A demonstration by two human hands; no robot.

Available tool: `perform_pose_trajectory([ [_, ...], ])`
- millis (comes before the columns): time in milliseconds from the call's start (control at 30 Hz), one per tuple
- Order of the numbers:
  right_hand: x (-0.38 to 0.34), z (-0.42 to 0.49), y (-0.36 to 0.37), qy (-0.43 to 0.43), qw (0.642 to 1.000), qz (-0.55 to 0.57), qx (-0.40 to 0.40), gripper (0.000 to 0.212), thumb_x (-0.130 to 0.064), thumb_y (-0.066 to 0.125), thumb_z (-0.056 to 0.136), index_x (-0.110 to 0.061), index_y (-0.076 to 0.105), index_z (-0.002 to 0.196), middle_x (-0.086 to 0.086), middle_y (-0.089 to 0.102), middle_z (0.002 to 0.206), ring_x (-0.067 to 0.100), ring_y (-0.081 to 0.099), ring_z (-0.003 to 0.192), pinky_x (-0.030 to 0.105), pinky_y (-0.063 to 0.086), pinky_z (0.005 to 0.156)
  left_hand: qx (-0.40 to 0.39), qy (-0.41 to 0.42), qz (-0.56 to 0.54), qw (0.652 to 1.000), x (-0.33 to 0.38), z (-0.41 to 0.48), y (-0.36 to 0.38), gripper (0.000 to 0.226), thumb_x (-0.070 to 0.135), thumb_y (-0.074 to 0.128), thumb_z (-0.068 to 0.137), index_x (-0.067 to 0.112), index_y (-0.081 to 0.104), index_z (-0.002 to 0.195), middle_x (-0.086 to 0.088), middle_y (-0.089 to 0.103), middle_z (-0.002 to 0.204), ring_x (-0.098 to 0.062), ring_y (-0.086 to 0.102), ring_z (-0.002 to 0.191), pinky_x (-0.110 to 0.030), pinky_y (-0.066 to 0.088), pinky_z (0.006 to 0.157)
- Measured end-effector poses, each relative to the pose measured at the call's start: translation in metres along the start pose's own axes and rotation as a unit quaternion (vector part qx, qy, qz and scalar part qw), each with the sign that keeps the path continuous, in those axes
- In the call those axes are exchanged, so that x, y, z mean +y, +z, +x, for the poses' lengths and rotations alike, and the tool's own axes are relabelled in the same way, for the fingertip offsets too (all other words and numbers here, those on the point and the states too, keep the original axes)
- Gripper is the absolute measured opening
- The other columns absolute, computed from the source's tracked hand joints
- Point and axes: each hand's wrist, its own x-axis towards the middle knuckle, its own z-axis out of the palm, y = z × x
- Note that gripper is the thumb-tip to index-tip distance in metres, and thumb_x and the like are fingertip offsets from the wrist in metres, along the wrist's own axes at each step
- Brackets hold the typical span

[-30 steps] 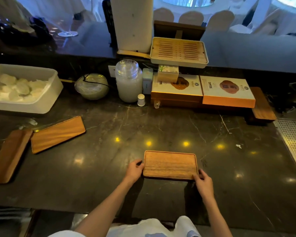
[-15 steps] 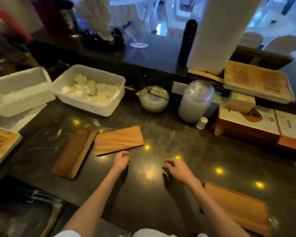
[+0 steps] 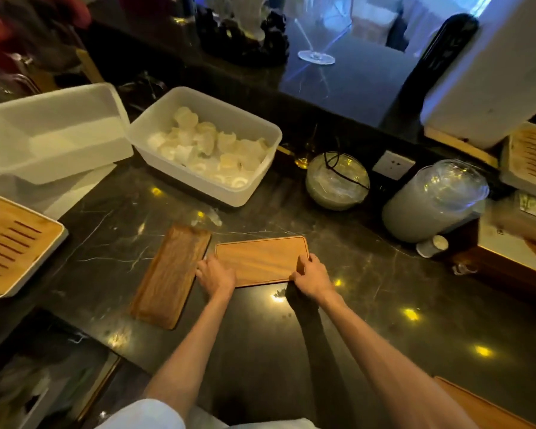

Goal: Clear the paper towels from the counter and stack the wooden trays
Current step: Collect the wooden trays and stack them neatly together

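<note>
The flat, light-brown rectangular wooden tray (image 3: 262, 261), judged stiff and light, is gripped at its short ends by the left hand (image 3: 214, 276) and right hand (image 3: 311, 276), fingers closed over the edges.

A third tray (image 3: 489, 410) is cut off by the bottom right corner — only one end shows. The slatted tray (image 3: 10, 243) runs off the left edge, and another (image 3: 529, 156) off the right, where the boxes (image 3: 520, 224) below it are smeared by blur. The left hand (image 3: 215, 275) hides the near corner of the middle tray (image 3: 260, 260).
</note>
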Motion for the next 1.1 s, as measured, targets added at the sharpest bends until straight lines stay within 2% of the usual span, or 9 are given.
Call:
perform_pose_trajectory([
  [133, 0.034, -0.016, 0.010, 0.005, 0.996, 0.066, 0.066, 0.044, -0.014, 0.057, 0.092, -0.012, 0.054, 0.136, 0.011, 0.054, 0.138, 0.026, 0.051, 0.127, 0.040, 0.039, 0.112, 0.005, -0.012, -0.058, 0.998, -0.011, -0.006, 0.004, 0.041, 0.003, 0.060, 0.081, 0.012, 0.055, 0.121, -0.017, 0.052, 0.130, -0.037, 0.044, 0.123, -0.045, 0.038, 0.105],
  [267, 0.082, -0.057, 0.020, 0.064, 0.974, 0.187, 0.110, 0.037, -0.008, 0.059, 0.089, -0.016, 0.059, 0.125, 0.009, 0.067, 0.114, 0.026, 0.062, 0.106, 0.046, 0.050, 0.096, -0.030, -0.006, -0.042, 0.999, -0.017, -0.034, 0.015, 0.035, 0.005, 0.056, 0.083, 0.015, 0.059, 0.116, -0.014, 0.056, 0.124, -0.036, 0.047, 0.120, -0.043, 0.038, 0.102],
  [400, 0.140, -0.109, 0.022, 0.083, 0.960, 0.217, 0.156, 0.037, -0.018, 0.060, 0.092, -0.020, 0.054, 0.128, 0.004, 0.064, 0.096, 0.022, 0.062, 0.091, 0.046, 0.054, 0.085, -0.078, -0.006, -0.070, 0.994, -0.025, -0.083, 0.037, 0.029, 0.005, 0.059, 0.084, 0.012, 0.060, 0.112, -0.012, 0.063, 0.120, -0.032, 0.056, 0.113, -0.042, 0.046, 0.099],
  [567, 0.220, -0.163, -0.003, 0.086, 0.938, 0.278, 0.187, 0.049, -0.007, 0.061, 0.091, -0.015, 0.048, 0.138, 0.000, 0.061, 0.088, 0.016, 0.060, 0.079, 0.036, 0.054, 0.074, -0.138, 0.006, -0.143, 0.980, -0.031, -0.164, 0.069, 0.031, -0.001, 0.056, 0.088, 0.011, 0.056, 0.116, -0.010, 0.063, 0.113, -0.023, 0.059, 0.098, -0.040, 0.054, 0.086],
  [733, 0.309, -0.212, -0.042, 0.105, 0.918, 0.307, 0.227, 0.042, -0.010, 0.059, 0.093, -0.018, 0.054, 0.135, 0.004, 0.058, 0.115, 0.016, 0.056, 0.100, 0.033, 0.049, 0.087, -0.198, 0.071, -0.136, 0.968, -0.014, -0.243, 0.112, 0.028, -0.004, 0.053, 0.087, 0.013, 0.056, 0.109, -0.010, 0.064, 0.107, -0.022, 0.061, 0.093, -0.037, 0.054, 0.074],
  [867, 0.379, -0.251, -0.063, 0.125, 0.903, 0.310, 0.270, 0.041, -0.007, 0.054, 0.095, -0.015, 0.052, 0.136, 0.008, 0.060, 0.124, 0.005, 0.051, 0.096, 0.018, 0.042, 0.079, -0.260, 0.115, -0.112, 0.952, 0.006, -0.310, 0.160, 0.028, -0.003, 0.056, 0.088, 0.010, 0.055, 0.112, -0.011, 0.063, 0.109, -0.020, 0.059, 0.094, -0.031, 0.053, 0.074],
  [967, 0.426, -0.275, -0.076, 0.153, 0.902, 0.301, 0.270, 0.048, -0.005, 0.053, 0.094, -0.015, 0.049, 0.140, 0.009, 0.061, 0.128, 0.015, 0.057, 0.108, 0.023, 0.045, 0.088, -0.271, 0.153, -0.059, 0.949, 0.024, -0.353, 0.197, 0.032, -0.002, 0.059, 0.087, 0.004, 0.057, 0.119, -0.011, 0.065, 0.111, -0.018, 0.058, 0.096, -0.023, 0.048, 0.072],
  [1033, 0.451, -0.286, -0.080, 0.167, 0.904, 0.303, 0.252, 0.051, -0.005, 0.052, 0.093, -0.016, 0.047, 0.142, 0.008, 0.062, 0.120, 0.018, 0.061, 0.096, 0.023, 0.049, 0.076, -0.260, 0.176, -0.026, 0.949, 0.033, -0.378, 0.218, 0.033, -0.001, 0.058, 0.088, 0.003, 0.059, 0.120, -0.012, 0.066, 0.114, -0.020, 0.059, 0.100, -0.026, 0.050, 0.078],
  [1100, 0.470, -0.293, -0.085, 0.158, 0.908, 0.301, 0.244, 0.051, -0.006, 0.053, 0.092, -0.021, 0.049, 0.141, 0.008, 0.065, 0.115, 0.019, 0.062, 0.097, 0.029, 0.053, 0.080, -0.246, 0.193, -0.001, 0.950, 0.040, -0.397, 0.232, 0.032, -0.001, 0.057, 0.089, 0.004, 0.059, 0.120, -0.013, 0.064, 0.118, -0.024, 0.059, 0.109, -0.034, 0.051, 0.092],
])
